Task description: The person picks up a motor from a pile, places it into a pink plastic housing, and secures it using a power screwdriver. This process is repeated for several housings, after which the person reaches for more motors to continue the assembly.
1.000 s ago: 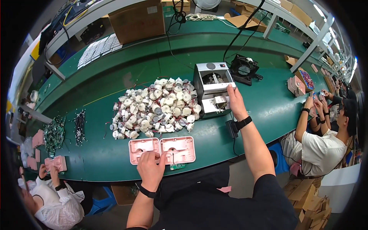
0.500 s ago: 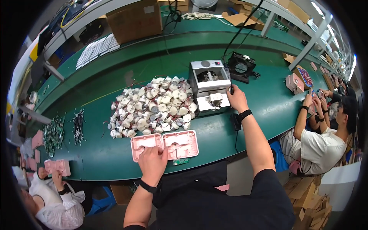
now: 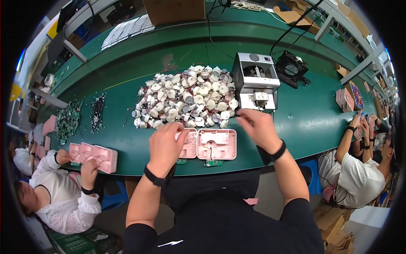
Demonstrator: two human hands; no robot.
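Note:
A two-part pink plastic case lies spread open near the table's front edge, its right half (image 3: 218,144) showing molded ribs and a short dark wire. My left hand (image 3: 165,146) is over the left half, covering much of it; its fingers bend while the thumb stands apart, and I see nothing held. My right hand (image 3: 259,129) hovers right of the case, just below a grey-and-white bench machine (image 3: 257,80). Its thumb and fingers are parted around nothing visible. Beyond the case spreads a heap of small white round motors (image 3: 186,97) with red and dark wires.
Green boards (image 3: 214,162) peek out below the case. A black fan (image 3: 292,70) stands right of the machine; a black object (image 3: 265,156) lies below my right wrist. Circuit boards (image 3: 69,120) are piled at left. Co-workers handle pink parts (image 3: 103,157) on both sides.
My right hand has come off the machine's right side and moved nearer the case. The left hand has lifted slightly over the case. The view has shifted; the left co-worker's pink parts are more visible.

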